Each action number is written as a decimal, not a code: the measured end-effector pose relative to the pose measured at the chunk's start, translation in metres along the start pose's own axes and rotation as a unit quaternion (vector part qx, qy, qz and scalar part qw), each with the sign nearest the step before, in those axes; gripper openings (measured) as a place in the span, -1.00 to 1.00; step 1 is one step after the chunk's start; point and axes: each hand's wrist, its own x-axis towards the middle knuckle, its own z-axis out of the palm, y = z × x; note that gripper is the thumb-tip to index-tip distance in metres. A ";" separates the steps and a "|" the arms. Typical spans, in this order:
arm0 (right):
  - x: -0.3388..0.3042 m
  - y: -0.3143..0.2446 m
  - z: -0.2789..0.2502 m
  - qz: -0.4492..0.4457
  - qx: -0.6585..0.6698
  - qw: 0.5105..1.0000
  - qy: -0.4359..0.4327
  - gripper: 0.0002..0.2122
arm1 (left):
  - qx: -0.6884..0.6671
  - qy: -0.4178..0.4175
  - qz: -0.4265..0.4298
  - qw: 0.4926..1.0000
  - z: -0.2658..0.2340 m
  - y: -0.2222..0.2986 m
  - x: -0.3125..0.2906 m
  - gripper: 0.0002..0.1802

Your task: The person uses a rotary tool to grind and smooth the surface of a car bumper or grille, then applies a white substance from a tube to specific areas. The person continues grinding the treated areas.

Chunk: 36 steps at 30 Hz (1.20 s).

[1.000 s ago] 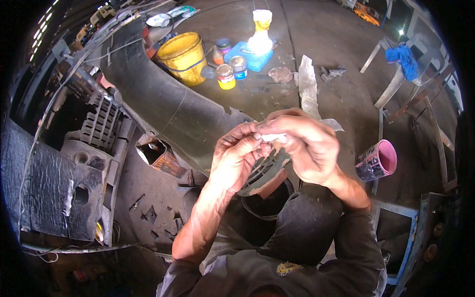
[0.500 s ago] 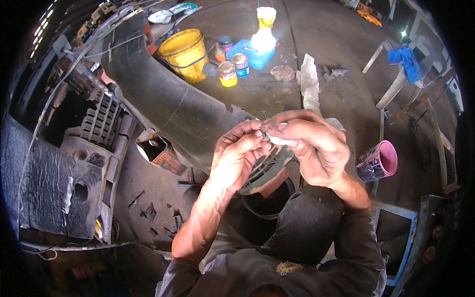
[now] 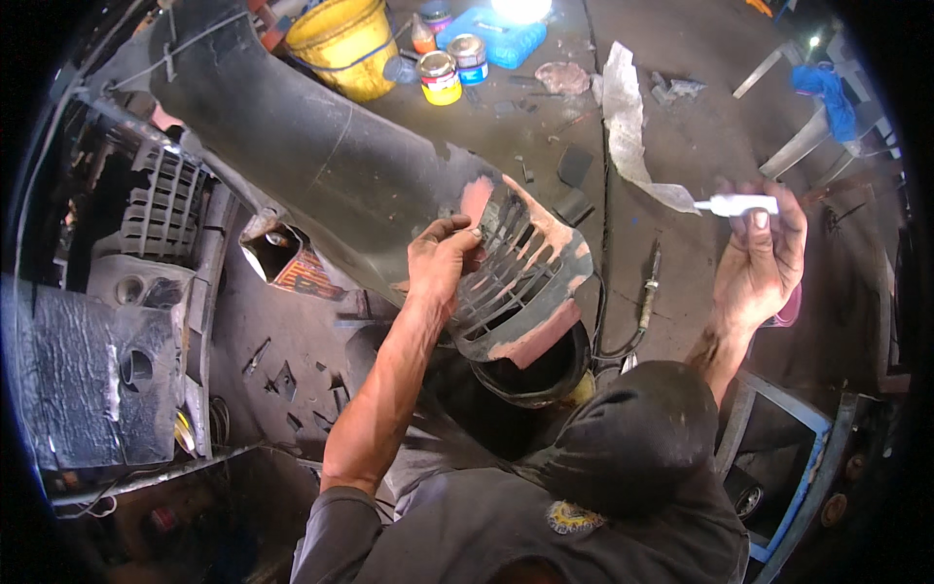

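Note:
My right hand is raised at the right, closed around a small white tube with a thin nozzle, which lies level and points left. My left hand is over the slatted end of a black plastic vehicle bumper, its thumb and fingers pinched together. Anything between those fingertips is too small or hidden to make out. Pink filler patches show on the bumper's end, around the slats. Beneath that end is a round dark bucket, close to my knees.
A yellow bucket, several paint cans and a blue case stand beyond the bumper. A pale torn strip and a hose with a metal fitting lie on the floor. A blue-edged frame is at right.
Both hands were together over the bumper's end. My right hand has swung away to the right with the tube; my left has lowered slightly toward the slats. The view has shifted.

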 end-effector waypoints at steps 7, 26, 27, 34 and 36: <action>-0.064 0.076 -0.151 0.182 -0.157 0.959 0.151 -0.78 | 0.046 0.039 -0.074 0.995 0.015 -0.041 0.082 -0.69; -0.175 0.159 -0.262 0.429 -0.332 0.799 0.259 -0.71 | 0.067 0.096 -0.143 0.983 0.064 -0.045 0.109 -0.54; -0.176 0.160 -0.263 0.425 -0.326 0.803 0.260 -0.71 | 0.075 0.097 -0.146 0.982 0.065 -0.045 0.110 -0.54; -0.180 0.164 -0.260 0.425 -0.310 0.807 0.270 -0.74 | 0.085 0.092 -0.150 0.981 0.063 -0.048 0.116 -0.52; -0.182 0.165 -0.261 0.425 -0.314 0.805 0.268 -0.74 | 0.091 0.102 -0.148 0.979 0.066 -0.046 0.114 -0.58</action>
